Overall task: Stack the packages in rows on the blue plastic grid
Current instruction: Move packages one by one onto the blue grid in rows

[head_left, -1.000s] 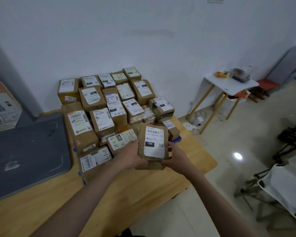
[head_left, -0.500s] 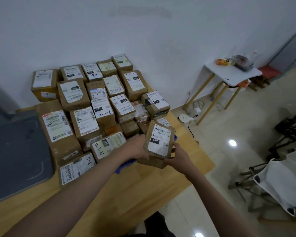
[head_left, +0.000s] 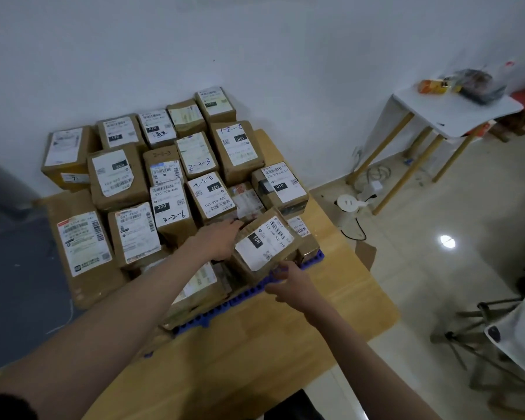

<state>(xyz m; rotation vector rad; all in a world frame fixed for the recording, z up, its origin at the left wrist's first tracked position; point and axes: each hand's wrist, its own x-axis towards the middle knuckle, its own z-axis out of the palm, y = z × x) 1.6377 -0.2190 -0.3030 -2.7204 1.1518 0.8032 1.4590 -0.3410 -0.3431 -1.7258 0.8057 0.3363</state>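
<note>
Several brown cardboard packages with white labels stand in rows on a blue plastic grid [head_left: 249, 294] whose front edge shows on the wooden table [head_left: 273, 344]. A brown package marked 15H [head_left: 262, 244] lies at the front right of the stack, label up. My left hand [head_left: 220, 241] rests against its left side with straight fingers reaching behind it. My right hand [head_left: 288, 281] touches its lower front edge with relaxed fingers. A small package [head_left: 300, 227] sits just to its right.
A dark grey flat panel [head_left: 19, 268] lies on the table's left. A white side table [head_left: 455, 113] with snacks stands by the wall at right, cables and a white power strip [head_left: 347, 204] on the floor beneath. A folding chair [head_left: 509, 338] stands at lower right.
The 15H package went from held upright in both hands to lying on the stack's front right. Both hands loosened their grip; the view moved closer and to the right.
</note>
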